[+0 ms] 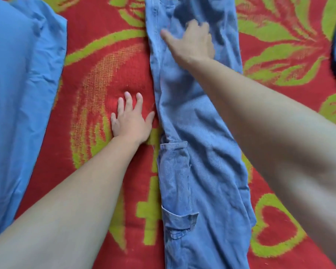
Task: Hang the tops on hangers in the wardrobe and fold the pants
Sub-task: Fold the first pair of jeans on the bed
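Two grips: left grip (131,118) and right grip (190,42) are extended far over a red-and-green blanket (109,61).
Jeans (198,133): laid out lengthwise on the blanket, near to far, right of centre.
Left grip state: laid flat on the blanket just left of the jeans, fingers straight and spread; nothing is held.
Right grip state: set on the far part of the jeans, fingers bent, blurred; whether denim is pinched cannot be told.
Blue cloth (17,84): spread at left.

Two bare forearms, left arm from 7 o'clock, right arm from 4 o'clock, bare left hand (132,121) with short pale fingernails, bare right hand (193,43) motion-blurred
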A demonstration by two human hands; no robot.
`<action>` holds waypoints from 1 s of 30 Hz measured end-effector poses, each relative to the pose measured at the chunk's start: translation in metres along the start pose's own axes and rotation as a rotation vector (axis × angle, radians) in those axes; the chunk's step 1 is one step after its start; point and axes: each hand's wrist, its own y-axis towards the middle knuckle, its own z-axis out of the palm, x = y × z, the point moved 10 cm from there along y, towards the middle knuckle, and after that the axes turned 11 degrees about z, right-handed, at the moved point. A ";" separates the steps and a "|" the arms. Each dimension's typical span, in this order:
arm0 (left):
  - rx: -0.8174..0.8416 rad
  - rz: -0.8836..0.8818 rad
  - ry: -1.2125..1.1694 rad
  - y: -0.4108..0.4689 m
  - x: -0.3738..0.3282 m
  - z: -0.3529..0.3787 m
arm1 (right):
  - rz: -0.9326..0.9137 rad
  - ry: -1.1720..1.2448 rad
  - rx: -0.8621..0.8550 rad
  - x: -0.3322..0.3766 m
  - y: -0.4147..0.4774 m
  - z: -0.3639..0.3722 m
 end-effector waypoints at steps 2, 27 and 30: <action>0.008 0.013 0.031 0.005 0.000 -0.002 | 0.046 -0.114 0.030 -0.005 0.007 0.020; -0.013 0.039 0.074 0.014 0.011 -0.014 | -0.505 -0.524 0.163 -0.006 -0.020 0.074; 0.014 0.048 0.065 0.012 0.007 -0.010 | -0.624 -0.412 -0.203 -0.028 -0.037 0.024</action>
